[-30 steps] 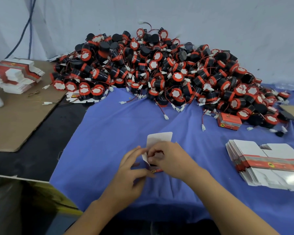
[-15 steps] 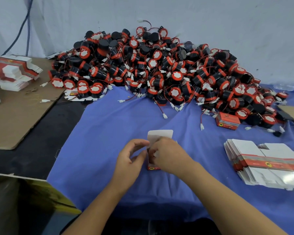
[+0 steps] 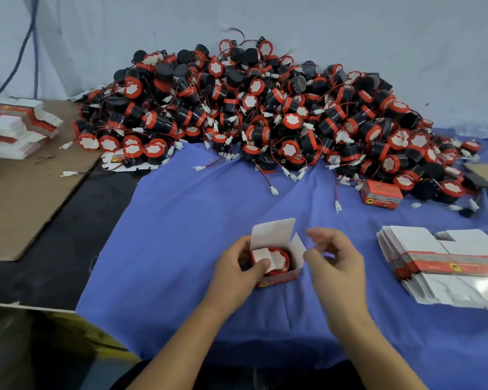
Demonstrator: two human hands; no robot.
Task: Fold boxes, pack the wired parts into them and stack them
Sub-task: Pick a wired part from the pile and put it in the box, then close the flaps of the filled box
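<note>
1. L hand (image 3: 234,268) grips box (image 3: 279,278) on the counter's blue cloth (image 3: 181,235), thumb pressing side flap over wired part (image 3: 279,260) inside; steadies it for closing.
2. R hand (image 3: 338,257): fingers (image 3: 319,235) loosely curled, holding nothing, just beside R flap; prob. tucks next.
3. Flat boxes (image 3: 434,249) near R hand, parts pile (image 3: 265,108) behind: handy.

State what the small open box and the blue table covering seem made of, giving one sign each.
Small open red-and-white box: likely thin printed card, matte white inside; flaps hold sharp creases. Blue table covering: likely cloth, matte; it lies in soft wrinkles.
</note>
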